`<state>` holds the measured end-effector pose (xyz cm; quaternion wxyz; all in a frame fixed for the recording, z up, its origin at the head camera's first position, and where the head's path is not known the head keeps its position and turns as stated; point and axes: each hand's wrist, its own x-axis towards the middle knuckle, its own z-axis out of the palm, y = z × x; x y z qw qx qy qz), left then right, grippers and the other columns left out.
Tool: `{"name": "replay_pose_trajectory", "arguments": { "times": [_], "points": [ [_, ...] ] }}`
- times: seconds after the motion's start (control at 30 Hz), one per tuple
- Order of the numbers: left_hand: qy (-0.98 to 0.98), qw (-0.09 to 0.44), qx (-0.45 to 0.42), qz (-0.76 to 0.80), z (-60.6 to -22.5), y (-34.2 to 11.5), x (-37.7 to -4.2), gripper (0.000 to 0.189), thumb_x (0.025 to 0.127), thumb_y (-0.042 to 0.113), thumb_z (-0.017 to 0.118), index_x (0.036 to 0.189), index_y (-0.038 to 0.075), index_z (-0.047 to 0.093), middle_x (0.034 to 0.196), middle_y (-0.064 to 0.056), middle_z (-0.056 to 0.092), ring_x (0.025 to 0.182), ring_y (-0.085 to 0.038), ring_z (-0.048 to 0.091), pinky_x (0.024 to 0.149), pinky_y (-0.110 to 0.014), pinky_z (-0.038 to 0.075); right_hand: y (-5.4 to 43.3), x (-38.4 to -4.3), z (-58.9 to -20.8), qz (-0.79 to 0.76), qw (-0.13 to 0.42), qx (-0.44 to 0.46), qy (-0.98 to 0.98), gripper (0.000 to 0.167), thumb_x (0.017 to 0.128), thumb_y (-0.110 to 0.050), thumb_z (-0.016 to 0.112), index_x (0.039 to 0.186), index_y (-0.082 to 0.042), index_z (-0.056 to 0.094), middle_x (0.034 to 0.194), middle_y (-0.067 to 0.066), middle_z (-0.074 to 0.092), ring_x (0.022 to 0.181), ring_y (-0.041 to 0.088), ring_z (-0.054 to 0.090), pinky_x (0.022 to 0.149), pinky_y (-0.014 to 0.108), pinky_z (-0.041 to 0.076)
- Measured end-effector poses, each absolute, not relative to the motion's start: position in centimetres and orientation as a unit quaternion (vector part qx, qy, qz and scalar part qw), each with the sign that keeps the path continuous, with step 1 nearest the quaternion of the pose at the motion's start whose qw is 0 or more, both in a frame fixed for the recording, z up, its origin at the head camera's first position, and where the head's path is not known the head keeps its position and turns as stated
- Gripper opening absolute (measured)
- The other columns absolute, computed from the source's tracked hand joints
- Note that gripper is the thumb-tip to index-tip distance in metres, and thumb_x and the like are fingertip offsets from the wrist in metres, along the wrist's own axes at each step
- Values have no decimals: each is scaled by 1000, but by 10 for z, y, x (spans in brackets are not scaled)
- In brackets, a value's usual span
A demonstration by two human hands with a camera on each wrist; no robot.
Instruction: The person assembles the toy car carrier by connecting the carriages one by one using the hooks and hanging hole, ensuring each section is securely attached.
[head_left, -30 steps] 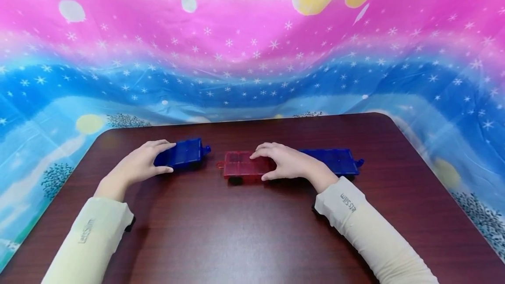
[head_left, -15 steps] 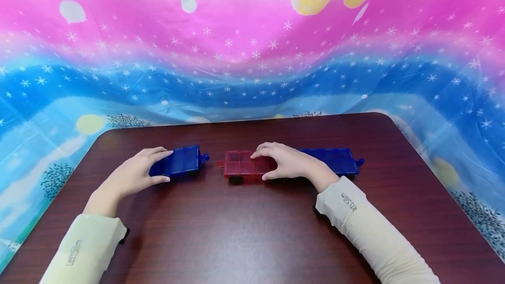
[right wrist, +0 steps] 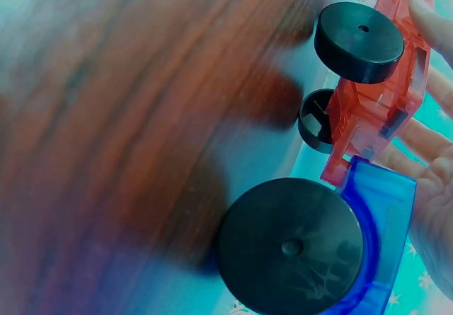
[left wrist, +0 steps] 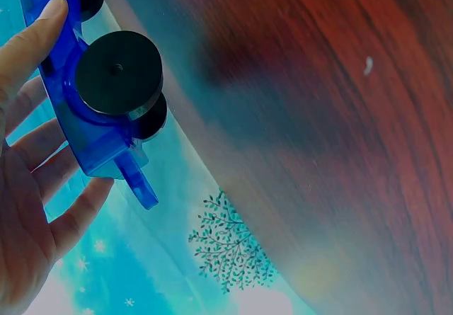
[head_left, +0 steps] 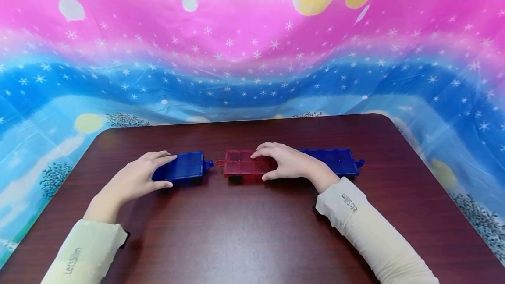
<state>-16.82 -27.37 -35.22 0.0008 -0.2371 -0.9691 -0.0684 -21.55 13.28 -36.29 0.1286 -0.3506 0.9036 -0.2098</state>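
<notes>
My left hand [head_left: 136, 179] grips a blue toy wagon [head_left: 187, 165] by its left end, thumb along the near side and fingers along the far side. A blue hook [head_left: 209, 164] on this wagon points right, close to the red loop [head_left: 220, 163] of a see-through red toy wagon [head_left: 236, 163]. My right hand [head_left: 286, 161] holds that red wagon across its top, hiding its right end. Behind it, to the right, stands another blue wagon [head_left: 335, 161]; the right wrist view shows it joined end to end with the red one. Black wheels [left wrist: 119, 73] show under the left wagon.
All the wagons are on a dark brown wooden table [head_left: 244, 231], in its back half. A pink and blue patterned cloth [head_left: 252, 56] hangs behind the table's far edge and down both sides.
My left hand has brought its blue wagon nearer to me, then rightward, so its hook lies closer to the red loop and level with it. My right hand and its wagons stay put.
</notes>
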Motion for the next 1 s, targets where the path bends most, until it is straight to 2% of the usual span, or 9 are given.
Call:
{"name": "replay_pose_trajectory", "arguments": {
  "times": [1.0],
  "points": [
    [-966, -8, -248, -72, -363, -259, -169, 69, 81, 34, 82, 140, 8, 57, 140, -23, 55, 129, -42, 51, 99, -60, 48, 130, -217, -367, -208, 129, -362, 899, 58, 87, -32, 77, 141, -23, 56, 153, 6, 44, 142, 29, 41, 113, 51, 41]
  ]
}}
